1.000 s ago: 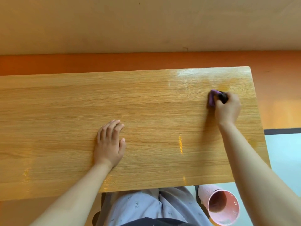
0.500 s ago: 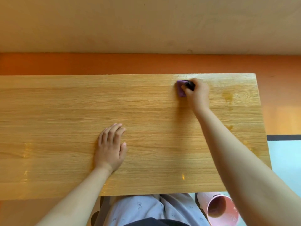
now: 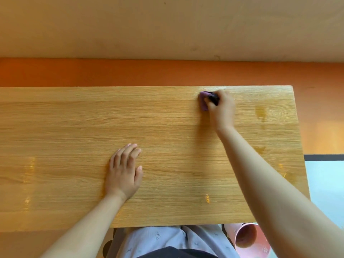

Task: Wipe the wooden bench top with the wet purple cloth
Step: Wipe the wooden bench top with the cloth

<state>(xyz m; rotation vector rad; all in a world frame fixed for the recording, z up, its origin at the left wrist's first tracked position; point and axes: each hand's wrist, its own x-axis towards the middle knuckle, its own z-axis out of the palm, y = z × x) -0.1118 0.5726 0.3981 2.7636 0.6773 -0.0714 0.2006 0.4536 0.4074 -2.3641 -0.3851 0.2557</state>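
Lying flat at the lower centre, the left grip (image 3: 124,170) presses straight, relaxed fingers on the surface (image 3: 74,127), where it also lay a second ago. Higher, at the upper right, the right grip (image 3: 221,110) pinches the purple cloth (image 3: 203,100) against the wood just short of the far edge. A second ago it was lower and nearer the right end. The stroke has run leftward, passing a wet patch (image 3: 260,112); most of the wood likely awaits wiping.
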